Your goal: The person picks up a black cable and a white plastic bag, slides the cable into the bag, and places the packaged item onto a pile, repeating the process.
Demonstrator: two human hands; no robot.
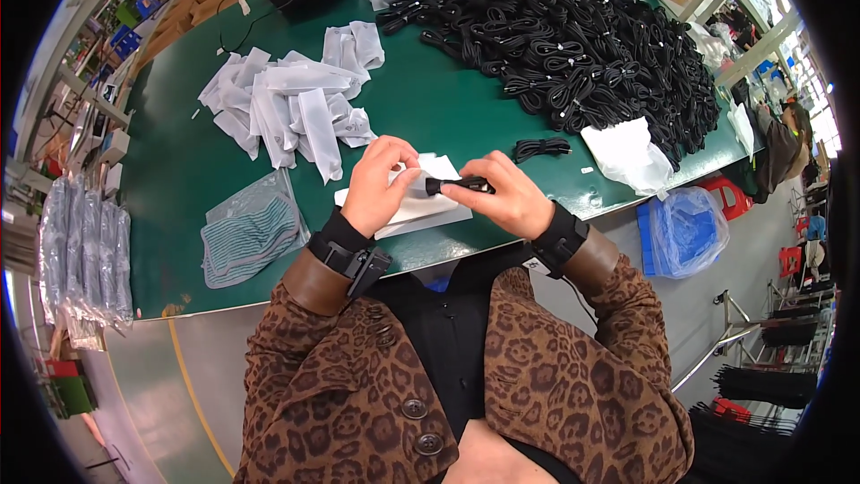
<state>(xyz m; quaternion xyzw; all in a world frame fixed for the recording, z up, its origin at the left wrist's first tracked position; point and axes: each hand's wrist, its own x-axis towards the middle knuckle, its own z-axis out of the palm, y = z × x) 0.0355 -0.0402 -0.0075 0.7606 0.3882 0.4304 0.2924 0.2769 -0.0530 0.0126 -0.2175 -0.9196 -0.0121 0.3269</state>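
Several wrapped packs [85, 251] hung at the left, beside the green table [394, 116]. On its near left side lay a striped cloth [251, 235], with a sleeve pile [296, 108] farther back. My left hand [381, 184] had thumb and fingers pinched together on a white pouch [415, 185], over a white stack [452, 217] at the near edge. Just right of that, the end of a black cable [461, 186] pointed at the pouch; whether it was inside, I could not tell. My right hand [512, 202] was clamped on this cable. Farther right lay a loose coil [542, 150], a far cable heap [582, 54], a white bag [627, 152] and, off the table, a blue bin [658, 246].
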